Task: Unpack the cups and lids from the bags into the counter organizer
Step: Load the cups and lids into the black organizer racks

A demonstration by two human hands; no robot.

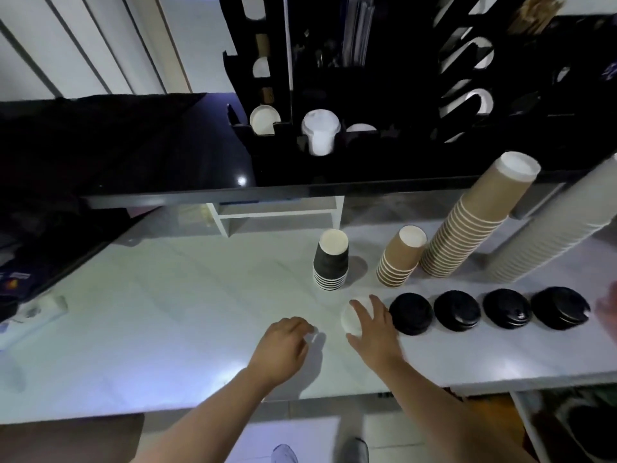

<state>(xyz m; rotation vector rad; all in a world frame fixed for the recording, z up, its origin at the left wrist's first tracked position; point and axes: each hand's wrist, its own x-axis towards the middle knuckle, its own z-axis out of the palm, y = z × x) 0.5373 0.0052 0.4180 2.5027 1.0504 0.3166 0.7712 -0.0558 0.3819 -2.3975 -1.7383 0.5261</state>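
My right hand [372, 324] lies spread over a white lid stack [350, 318] on the pale counter, thumb on its near side and fingers over its far side. My left hand [283, 342] rests just left of it with fingers curled; a faint pale glint shows at the fingertips, and I cannot tell if it holds anything. Several black lid piles [457, 310] line up to the right. Behind them stand upside-down stacks: black cups [330, 267], short brown cups [400, 259], tall leaning brown cups [474, 222] and pale cups [551, 228]. The black organizer [367, 158] stands on the dark shelf behind.
In the organizer's front slots sit a white lidded cup [320, 130] and white lids [263, 119]. A white power strip [36, 312] lies at the counter's left. Another person's hand [609, 314] shows at the right edge. The counter's front edge runs just below my wrists.
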